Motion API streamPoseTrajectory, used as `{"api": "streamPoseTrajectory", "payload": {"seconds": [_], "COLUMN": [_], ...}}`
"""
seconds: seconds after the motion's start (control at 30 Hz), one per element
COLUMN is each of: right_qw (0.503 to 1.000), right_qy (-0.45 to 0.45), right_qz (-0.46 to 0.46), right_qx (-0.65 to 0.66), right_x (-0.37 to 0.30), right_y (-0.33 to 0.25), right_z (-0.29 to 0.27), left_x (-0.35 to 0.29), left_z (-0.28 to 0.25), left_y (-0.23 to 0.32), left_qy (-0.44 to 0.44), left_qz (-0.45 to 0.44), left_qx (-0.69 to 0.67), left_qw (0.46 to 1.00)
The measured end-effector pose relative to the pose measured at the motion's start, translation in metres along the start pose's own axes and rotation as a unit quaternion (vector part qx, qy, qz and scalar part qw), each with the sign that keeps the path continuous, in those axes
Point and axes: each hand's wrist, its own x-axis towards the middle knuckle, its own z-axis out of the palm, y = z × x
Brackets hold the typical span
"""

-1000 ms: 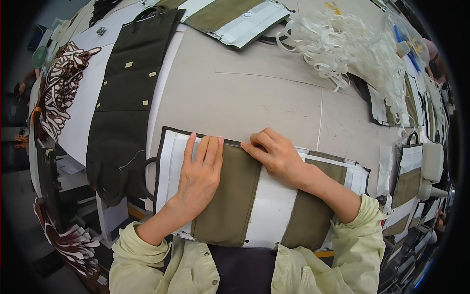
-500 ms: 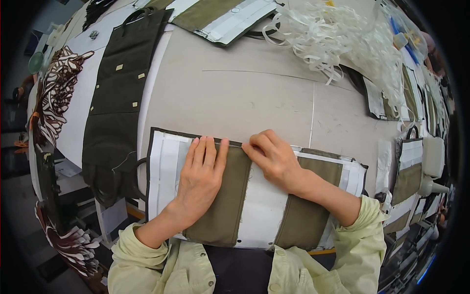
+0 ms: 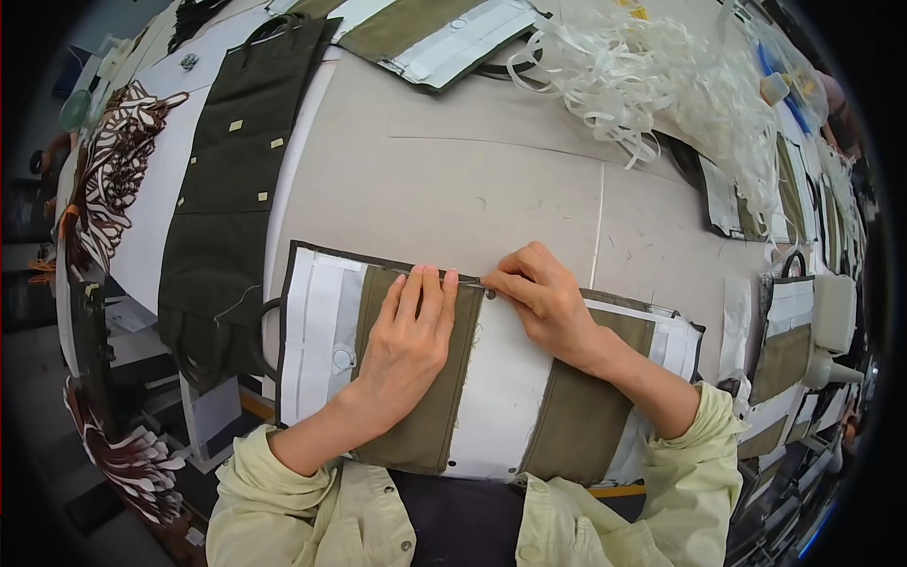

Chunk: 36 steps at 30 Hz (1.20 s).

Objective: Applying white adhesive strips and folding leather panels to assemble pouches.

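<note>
In front of me lies a flat sewn fabric panel point(image 3: 503, 397) with olive and white bands and a dark bound edge. A dark loop handle point(image 3: 270, 338) sticks out at its left side. My left hand point(image 3: 406, 331) rests flat on the left olive band, fingers stretched out toward the far edge. At that same edge, right of the left fingertips, my right hand point(image 3: 543, 300) pinches the dark binding between thumb and fingers. A small dark dot shows on the white band just below the pinch. Whatever lies inside the pinch is hidden.
A long dark fabric piece point(image 3: 222, 208) with small pale tabs lies at the left, beside brown-and-white strips point(image 3: 118, 180). White ribbon is heaped point(image 3: 652, 85) at the far right. Another olive and white panel point(image 3: 444, 38) lies at the back; more stand at the right point(image 3: 784, 331).
Both hands have shifted slightly right along the panel's far edge. The panel has slid a little left, and a round mark on its left white band is now uncovered.
</note>
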Motion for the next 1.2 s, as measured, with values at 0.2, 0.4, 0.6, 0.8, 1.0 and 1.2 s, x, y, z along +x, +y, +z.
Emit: {"api": "streamPoseTrajectory", "payload": {"seconds": [0.2, 0.4, 0.6, 0.8, 1.0, 1.2], "right_qw": [0.999, 0.999, 0.999, 0.996, 0.990, 0.979], "right_qy": [0.026, 0.003, 0.031, 0.020, 0.030, 0.041], "right_qz": [0.003, 0.034, -0.017, -0.085, -0.124, -0.162], "right_qx": [0.047, 0.031, 0.031, -0.024, -0.066, -0.115], "right_x": [0.004, 0.005, 0.002, 0.004, 0.004, 0.004], "right_y": [0.000, 0.002, 0.003, 0.007, 0.008, 0.005], "right_z": [0.004, 0.005, 0.004, 0.006, 0.010, 0.012], "left_x": [-0.003, -0.008, -0.005, -0.006, -0.009, -0.010], "left_z": [0.003, 0.006, 0.010, 0.011, 0.011, 0.008], "left_y": [0.005, 0.009, 0.017, 0.015, 0.014, 0.017], "left_qy": [0.014, 0.034, 0.038, 0.032, 0.018, 0.012], "left_qz": [-0.025, -0.033, -0.057, -0.057, -0.053, -0.057], "left_qx": [-0.020, -0.073, -0.039, -0.033, -0.060, -0.059], "left_qw": [0.999, 0.996, 0.997, 0.997, 0.997, 0.997]}}
